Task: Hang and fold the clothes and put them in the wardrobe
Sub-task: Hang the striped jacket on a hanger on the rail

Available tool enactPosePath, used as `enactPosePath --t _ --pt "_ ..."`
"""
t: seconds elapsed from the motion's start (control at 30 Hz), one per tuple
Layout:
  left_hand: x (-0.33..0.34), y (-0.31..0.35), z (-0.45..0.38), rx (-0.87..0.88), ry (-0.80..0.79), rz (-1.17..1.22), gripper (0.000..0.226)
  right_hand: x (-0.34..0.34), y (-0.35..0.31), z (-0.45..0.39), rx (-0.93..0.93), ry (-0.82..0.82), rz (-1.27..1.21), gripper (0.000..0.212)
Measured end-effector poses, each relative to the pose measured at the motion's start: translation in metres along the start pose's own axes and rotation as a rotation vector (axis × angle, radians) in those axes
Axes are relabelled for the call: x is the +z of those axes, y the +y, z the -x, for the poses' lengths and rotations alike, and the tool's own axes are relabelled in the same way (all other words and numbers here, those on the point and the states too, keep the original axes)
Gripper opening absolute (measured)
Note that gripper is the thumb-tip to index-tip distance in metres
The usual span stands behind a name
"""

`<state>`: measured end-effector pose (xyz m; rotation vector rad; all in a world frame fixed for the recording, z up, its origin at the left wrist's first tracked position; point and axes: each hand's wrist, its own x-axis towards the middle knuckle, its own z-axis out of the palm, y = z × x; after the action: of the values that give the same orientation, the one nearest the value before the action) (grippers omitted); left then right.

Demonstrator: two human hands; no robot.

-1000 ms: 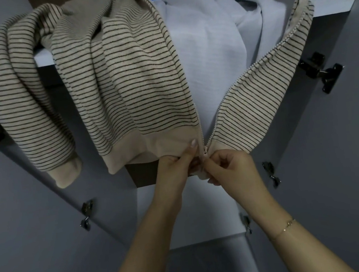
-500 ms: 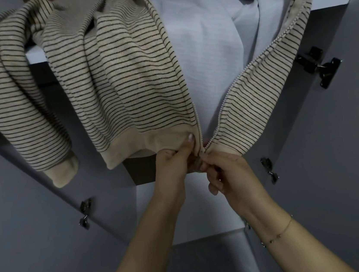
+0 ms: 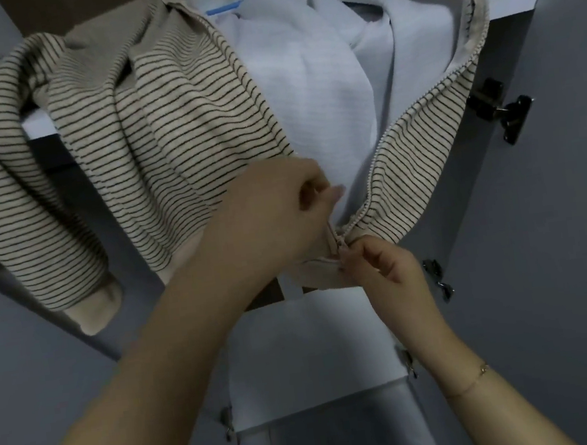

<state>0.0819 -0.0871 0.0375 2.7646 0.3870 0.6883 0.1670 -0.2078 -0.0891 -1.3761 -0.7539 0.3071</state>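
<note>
My left hand [image 3: 273, 221] pinches the zipper [image 3: 339, 244] low on the striped jacket [image 3: 170, 134]; my right hand [image 3: 382, 267] grasps the hem beside it. I see the jacket hanging open in the wardrobe [image 3: 562, 226], over a white garment [image 3: 321, 100] on a blue hanger [image 3: 221, 8]. A bracelet [image 3: 470, 381] circles my right wrist.
</note>
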Motion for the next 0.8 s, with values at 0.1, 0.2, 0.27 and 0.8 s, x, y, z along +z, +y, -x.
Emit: enactPosePath --t 0.1,0.2,0.27,0.8 --pt "0.015 0.011 -0.046 0.043 -0.345 -0.268 0.054 -0.001 -0.003 0.001 -0.021 -0.010 0.033 0.030" --pt "0.019 0.005 -0.063 0.038 -0.579 -0.153 0.059 -0.004 -0.004 0.001 0.002 -0.020 -0.001 0.023" --pt "0.018 0.005 -0.062 0.062 -0.656 0.055 0.052 -0.006 -0.006 -0.001 0.009 -0.009 0.000 0.027" --pt "0.046 -0.029 -0.030 0.021 0.064 0.167 0.026 0.018 -0.015 0.002 0.229 0.150 -0.203 0.035"
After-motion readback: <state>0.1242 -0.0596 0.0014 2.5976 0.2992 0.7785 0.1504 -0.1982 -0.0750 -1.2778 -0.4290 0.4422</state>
